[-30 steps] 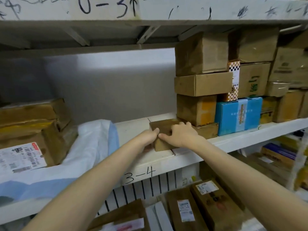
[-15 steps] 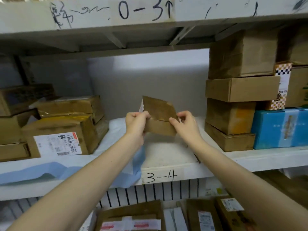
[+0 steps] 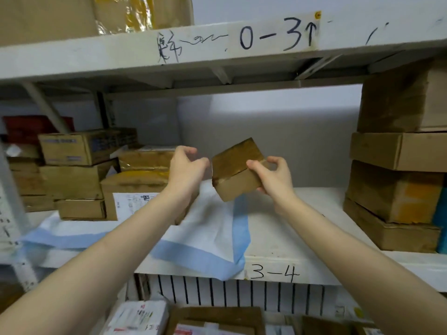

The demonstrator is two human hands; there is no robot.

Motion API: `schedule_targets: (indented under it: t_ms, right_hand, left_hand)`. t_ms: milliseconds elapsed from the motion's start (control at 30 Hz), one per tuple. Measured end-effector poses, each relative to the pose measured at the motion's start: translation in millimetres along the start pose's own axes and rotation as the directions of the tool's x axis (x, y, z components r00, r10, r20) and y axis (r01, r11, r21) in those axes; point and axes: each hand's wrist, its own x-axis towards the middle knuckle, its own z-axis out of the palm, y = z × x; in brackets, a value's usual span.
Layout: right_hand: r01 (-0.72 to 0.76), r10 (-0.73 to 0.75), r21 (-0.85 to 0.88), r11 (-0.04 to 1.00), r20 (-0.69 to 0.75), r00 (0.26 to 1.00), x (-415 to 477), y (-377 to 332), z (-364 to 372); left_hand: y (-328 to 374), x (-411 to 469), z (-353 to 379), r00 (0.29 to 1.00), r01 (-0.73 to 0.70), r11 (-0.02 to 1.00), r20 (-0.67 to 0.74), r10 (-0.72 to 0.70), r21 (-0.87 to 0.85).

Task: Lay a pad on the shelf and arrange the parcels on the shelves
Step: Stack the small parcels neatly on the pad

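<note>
Parcel (image 3: 235, 170), small and brown, hangs tilted above the blue-edged pad (image 3: 210, 228) on the shelf (image 3: 297, 238) marked 3-4, gripped at its 3 o'clock by the right hand (image 3: 273, 180) with fingers (image 3: 252, 163) clamped, while the left hand (image 3: 186, 165) at its 9 o'clock holds nothing, fingers loosely curled and apart.

On the shelf (image 3: 314, 269) the pad (image 3: 210, 233) lies left of centre, front edge overhanging. A parcel stack (image 3: 79, 180) sits on its left part; a box stack (image 3: 396, 189) stands far right. The right hand (image 3: 273, 180) holds a small box (image 3: 234, 165) above the pad.
</note>
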Motion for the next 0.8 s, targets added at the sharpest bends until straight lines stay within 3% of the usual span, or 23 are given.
schedule_targets:
  t_ms: [167, 300, 400, 567, 800]
  right_hand:
    - [0.132, -0.131, -0.258, 0.957, 0.022, 0.991, 9.2, -1.8, 46.3]
    - [0.216, -0.199, -0.487, 0.846, 0.087, 0.976, 13.3, 2.3, 79.9]
    - [0.28, -0.172, -0.629, 0.725, 0.229, 0.958, 10.3, 10.4, 107.2]
    - [0.466, -0.143, -0.699, 0.543, 0.47, 0.871, 13.9, 7.9, 127.2]
    - [0.517, -0.051, -0.751, 0.411, 0.547, 0.835, 30.2, -14.7, 129.7]
  left_hand:
    - [-4.0, 14.6, -47.4, 0.983, -0.139, 0.983, -0.108, 0.151, 0.117]
    - [-17.8, 22.5, -66.1, 0.986, -0.139, 0.976, -0.068, 0.152, 0.165]
    - [-24.8, 31.7, -78.8, 0.989, -0.136, 0.97, -0.03, 0.145, 0.199]
    - [-32.2, 42.0, -82.3, 0.982, -0.186, 0.95, 0.029, 0.184, 0.252]
    - [-35.1, 49.9, -75.1, 0.964, -0.256, 0.933, 0.142, 0.226, 0.254]
